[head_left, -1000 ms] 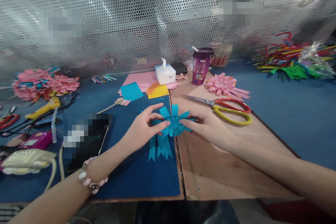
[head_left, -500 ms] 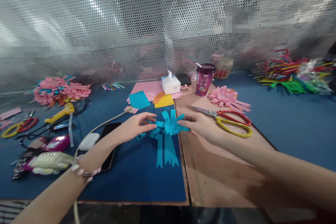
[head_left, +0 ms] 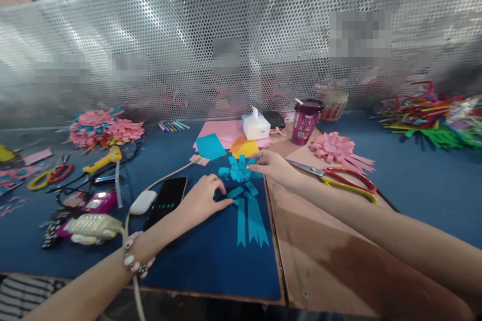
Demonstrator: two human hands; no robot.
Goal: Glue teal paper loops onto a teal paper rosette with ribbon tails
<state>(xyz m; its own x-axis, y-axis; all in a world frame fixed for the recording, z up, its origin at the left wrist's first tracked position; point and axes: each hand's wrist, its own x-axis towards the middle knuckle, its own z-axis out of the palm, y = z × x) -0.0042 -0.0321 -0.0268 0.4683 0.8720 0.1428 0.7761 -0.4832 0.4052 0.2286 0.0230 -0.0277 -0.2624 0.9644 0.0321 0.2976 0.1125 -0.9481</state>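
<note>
A blue paper flower (head_left: pixel 238 170) with long ribbon tails (head_left: pixel 250 215) lies on the dark blue mat (head_left: pixel 211 256). My right hand (head_left: pixel 274 166) pinches the flower's right edge, its fingers closed on the petals. My left hand (head_left: pixel 205 199) rests on the mat just left of the tails, fingers curled, its fingertips touching a lower blue petal. A bead bracelet (head_left: pixel 137 263) is on my left wrist.
Red and yellow scissors (head_left: pixel 339 179) and a pink paper flower (head_left: pixel 333 146) lie to the right. A purple cup (head_left: pixel 306 120), a white box (head_left: pixel 256 126) and coloured paper sheets (head_left: pixel 222 139) sit behind. A phone (head_left: pixel 167 198), glue gun (head_left: pixel 101 160) and cables lie left. A perforated metal screen (head_left: pixel 188 40) closes the back.
The view has tilted up. My right hand has carried the flower head away from me. My left hand has let go of the flower's centre and dropped to the mat beside the tails.
</note>
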